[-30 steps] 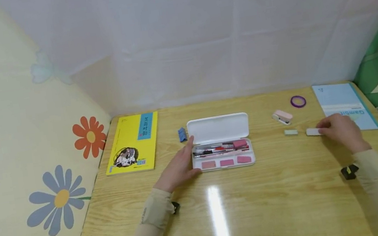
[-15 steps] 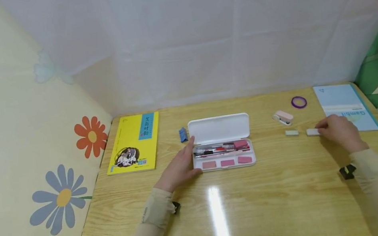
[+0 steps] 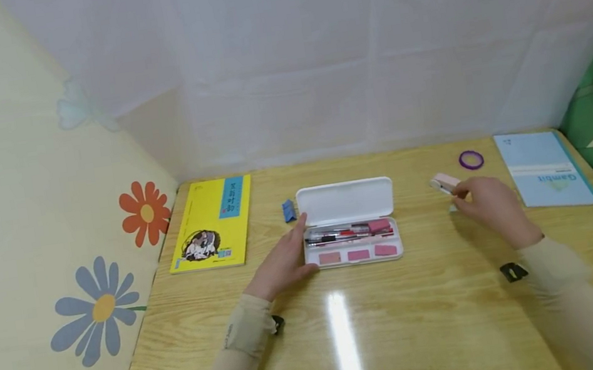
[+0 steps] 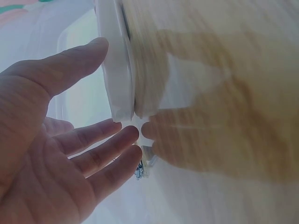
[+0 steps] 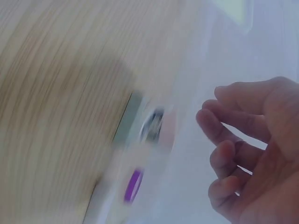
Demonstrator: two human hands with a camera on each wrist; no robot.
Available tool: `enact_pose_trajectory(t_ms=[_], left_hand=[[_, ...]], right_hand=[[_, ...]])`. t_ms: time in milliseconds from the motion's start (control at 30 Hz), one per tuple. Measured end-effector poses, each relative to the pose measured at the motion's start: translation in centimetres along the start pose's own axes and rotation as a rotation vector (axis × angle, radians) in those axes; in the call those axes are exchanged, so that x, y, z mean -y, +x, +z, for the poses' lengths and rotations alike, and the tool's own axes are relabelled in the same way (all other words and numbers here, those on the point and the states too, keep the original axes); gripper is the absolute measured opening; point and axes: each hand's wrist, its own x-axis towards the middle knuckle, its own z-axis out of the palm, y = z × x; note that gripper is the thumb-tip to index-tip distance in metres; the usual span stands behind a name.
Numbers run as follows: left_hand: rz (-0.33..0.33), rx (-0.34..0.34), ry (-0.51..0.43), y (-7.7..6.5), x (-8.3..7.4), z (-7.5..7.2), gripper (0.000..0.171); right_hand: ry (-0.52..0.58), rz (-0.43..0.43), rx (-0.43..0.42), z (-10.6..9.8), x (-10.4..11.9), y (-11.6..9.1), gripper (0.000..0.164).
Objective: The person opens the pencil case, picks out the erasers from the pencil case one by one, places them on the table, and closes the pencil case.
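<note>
My left hand [image 3: 281,261] rests against the left side of an open white pencil case [image 3: 344,201]. In the left wrist view its fingers are nearly straight, with the thumb and fingertips at the case's edge. Pens [image 3: 337,234] and several pink eraser-like blocks [image 3: 358,255] lie in the case. My right hand [image 3: 490,208] hovers at the right, fingers loosely bent and nothing between them. Below it, a pale green block [image 5: 127,119] lies beside a small pink stapler [image 5: 161,128]. A whitish block [image 5: 98,200] shows at the right wrist view's lower edge, hidden by the hand in the head view.
A yellow book [image 3: 211,223] lies at the left and a light blue notebook [image 3: 547,169] at the right. Behind the stapler is a purple ring [image 3: 470,152]. A small blue clip-like object [image 3: 289,211] sits left of the case. A pale cloth backs the table.
My right hand has let go of the whitish block and moved left, over the pale green block near the stapler. My left hand has stayed at the case.
</note>
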Motion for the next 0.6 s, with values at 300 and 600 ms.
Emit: enact_pose_trajectory(t_ms=[300, 600], left_hand=[[-0.002, -0.004, 0.002, 0.0, 0.1, 0.1, 0.112], [0.010, -0.012, -0.005, -0.1, 0.0, 0.0, 0.112]], right_hand=[[-0.017, -0.207, 0.004, 3.5, 5.0, 2.2, 0.018], [-0.026, -0.336, 0.088, 6.0, 8.3, 3.7, 0.017]])
